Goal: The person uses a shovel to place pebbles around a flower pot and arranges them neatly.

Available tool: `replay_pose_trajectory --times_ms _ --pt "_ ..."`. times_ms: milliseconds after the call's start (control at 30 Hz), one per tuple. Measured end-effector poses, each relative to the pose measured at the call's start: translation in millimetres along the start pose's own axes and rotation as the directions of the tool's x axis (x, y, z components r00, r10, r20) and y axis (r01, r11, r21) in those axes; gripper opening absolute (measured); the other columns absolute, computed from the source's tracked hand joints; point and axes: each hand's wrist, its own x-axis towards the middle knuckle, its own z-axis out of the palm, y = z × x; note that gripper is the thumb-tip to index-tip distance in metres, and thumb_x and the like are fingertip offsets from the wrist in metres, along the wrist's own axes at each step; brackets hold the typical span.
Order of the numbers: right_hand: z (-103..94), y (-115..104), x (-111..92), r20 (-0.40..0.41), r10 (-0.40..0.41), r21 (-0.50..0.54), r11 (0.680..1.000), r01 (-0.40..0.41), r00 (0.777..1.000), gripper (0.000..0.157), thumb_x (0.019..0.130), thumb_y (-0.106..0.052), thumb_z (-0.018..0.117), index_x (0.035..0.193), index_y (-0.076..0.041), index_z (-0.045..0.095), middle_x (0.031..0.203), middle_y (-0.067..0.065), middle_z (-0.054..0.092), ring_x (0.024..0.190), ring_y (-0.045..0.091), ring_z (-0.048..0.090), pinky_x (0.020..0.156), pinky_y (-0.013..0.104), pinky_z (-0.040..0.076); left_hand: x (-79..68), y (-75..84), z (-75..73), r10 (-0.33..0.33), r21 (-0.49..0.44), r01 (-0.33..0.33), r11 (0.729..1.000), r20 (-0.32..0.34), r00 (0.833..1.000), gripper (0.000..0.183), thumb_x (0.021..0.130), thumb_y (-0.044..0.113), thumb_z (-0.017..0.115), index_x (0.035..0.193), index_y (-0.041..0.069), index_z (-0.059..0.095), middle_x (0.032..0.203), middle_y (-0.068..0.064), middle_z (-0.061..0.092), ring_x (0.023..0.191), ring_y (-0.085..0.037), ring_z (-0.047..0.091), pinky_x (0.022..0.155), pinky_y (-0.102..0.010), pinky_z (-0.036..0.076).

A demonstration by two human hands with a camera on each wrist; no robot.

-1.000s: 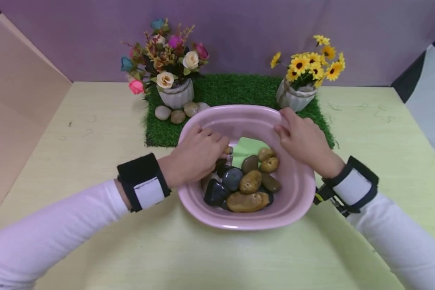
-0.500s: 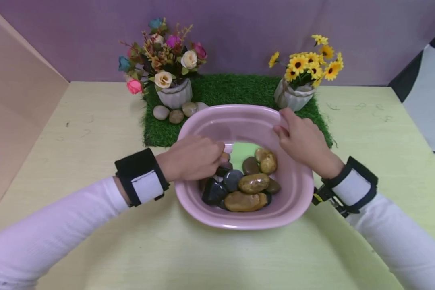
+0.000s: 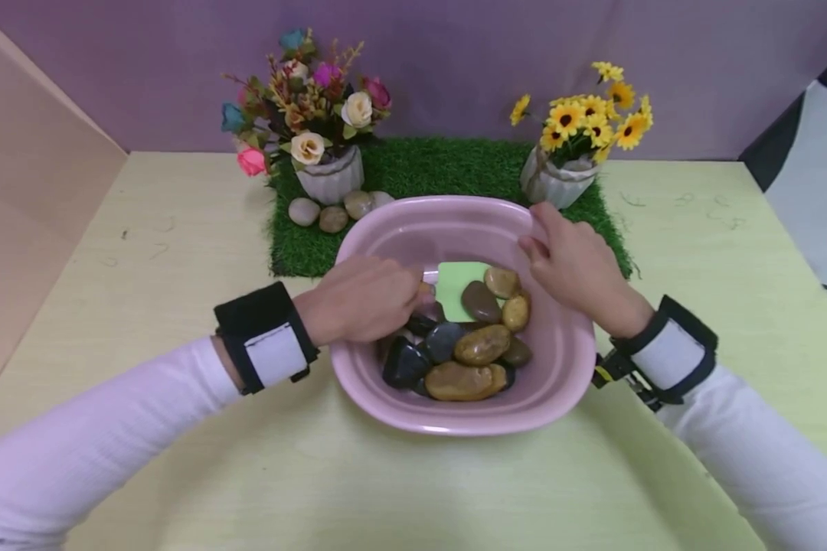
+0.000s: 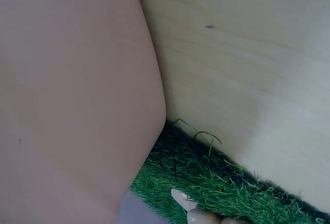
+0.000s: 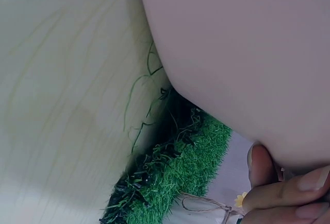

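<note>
A pink oval basin [image 3: 455, 425] stands tilted toward the front, holding several smooth stones [image 3: 482, 344], black, brown and tan. A flat light-green piece [image 3: 455, 287] shows among them, partly covered by a brown stone [image 3: 481, 301]. My left hand [image 3: 368, 298] reaches over the left rim, fingers bent down beside the black stones. I cannot tell what it holds, as the back of the hand hides the grip. My right hand [image 3: 575, 264] grips the right back rim, thumb inside. Its fingers [image 5: 286, 193] curl under the rim in the right wrist view.
Behind the basin lies an artificial grass mat [image 3: 441, 161]. On it stand a pot of mixed flowers [image 3: 331, 176] at left and a pot of yellow flowers [image 3: 558, 182] at right. Several pale pebbles [image 3: 333, 219] sit before the left pot. A purple wall [image 3: 455, 69] closes the back.
My left hand has turned and shifted slightly within the basin. The green piece and several stones around it have changed position. My right hand keeps its grip on the rim.
</note>
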Motion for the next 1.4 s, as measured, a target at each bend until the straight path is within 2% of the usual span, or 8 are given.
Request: replay_pose_trajectory --times_ms 200,367,500,600,700,967,1267,1400 --pt "-1.2 -1.6 0.5 0.000 -0.007 -0.009 1.000 0.007 1.000 0.038 0.103 -0.021 0.048 0.134 0.001 0.045 0.078 0.019 0.059 0.054 0.026 0.058 0.043 0.034 0.043 -1.1 -0.5 -0.4 -0.014 -0.015 0.013 1.000 -0.029 0.999 0.028 0.105 0.035 0.044 0.092 0.015 0.058 0.067 0.001 0.055 0.054 -0.012 0.054 0.053 -0.028 0.042" --pt "-1.7 -1.8 0.1 -0.007 -0.001 -0.019 1.000 0.001 1.000 0.039 0.102 -0.021 0.048 0.133 0.002 0.045 0.080 0.022 0.060 0.057 0.029 0.059 0.045 0.035 0.043 0.1 -1.4 -0.2 0.045 -0.019 -0.046 0.999 -0.029 0.999 0.025 0.104 0.036 0.047 0.095 0.017 0.062 0.076 0.004 0.062 0.061 -0.012 0.057 0.061 -0.028 0.046" --pt "-1.4 -1.8 0.0 -0.010 0.000 -0.019 1.000 0.000 1.000 0.039 0.102 -0.022 0.049 0.133 0.001 0.045 0.080 0.022 0.059 0.059 0.031 0.059 0.046 0.036 0.042 1.4 -0.9 -0.5 0.087 0.026 -0.087 0.996 -0.003 0.996 0.024 0.103 0.038 0.048 0.099 0.020 0.062 0.086 0.005 0.067 0.076 -0.014 0.063 0.084 -0.035 0.048" --pt "-1.2 -2.0 0.0 -0.012 -0.001 -0.017 1.000 0.001 1.000 0.039 0.102 -0.022 0.049 0.134 0.001 0.045 0.079 0.021 0.059 0.058 0.030 0.059 0.046 0.035 0.042 1.9 -0.4 -0.1 0.101 0.085 -0.103 0.991 0.023 0.995 0.026 0.103 0.040 0.046 0.111 0.021 0.063 0.104 0.003 0.072 0.096 -0.021 0.065 0.102 -0.045 0.040" --pt "-1.1 -1.8 0.1 -0.012 -0.002 -0.015 1.000 0.001 1.000 0.040 0.102 -0.022 0.049 0.135 0.001 0.045 0.080 0.021 0.060 0.058 0.029 0.059 0.045 0.034 0.042 2.1 0.1 0.9 0.111 0.146 -0.114 0.983 0.032 0.993 0.033 0.104 0.040 0.043 0.126 0.022 0.061 0.121 -0.001 0.070 0.111 -0.027 0.062 0.109 -0.050 0.033" --pt "-1.5 -1.0 -0.2 -0.008 0.006 -0.009 1.000 -0.006 1.000 0.041 0.102 -0.022 0.049 0.136 0.001 0.044 0.080 0.021 0.060 0.058 0.029 0.059 0.045 0.034 0.042 2.0 0.1 2.9 0.176 0.107 -0.175 0.979 -0.001 0.984 0.031 0.104 0.034 0.045 0.121 0.015 0.062 0.099 -0.005 0.071 0.090 -0.021 0.069 0.090 -0.038 0.053" --pt "-2.7 -2.0 -0.6 0.009 0.023 0.004 1.000 -0.023 1.000 0.040 0.102 -0.022 0.049 0.135 0.000 0.045 0.082 0.022 0.060 0.064 0.033 0.062 0.050 0.038 0.046 0.1 0.9 0.8 0.220 -0.026 -0.221 0.975 -0.051 0.974 0.033 0.104 0.035 0.046 0.125 0.017 0.063 0.122 0.000 0.070 0.106 -0.017 0.069 0.096 -0.035 0.051" --pt "-1.6 -2.3 -0.6 0.009 0.023 0.009 1.000 -0.023 1.000 0.038 0.102 -0.023 0.048 0.133 0.000 0.045 0.082 0.020 0.060 0.066 0.033 0.062 0.053 0.039 0.046 -3.5 0.3 0.5 0.238 -0.023 -0.242 0.970 -0.120 0.964 0.028 0.104 0.033 0.047 0.114 0.015 0.067 0.108 0.002 0.073 0.095 -0.015 0.070 0.090 -0.034 0.053"
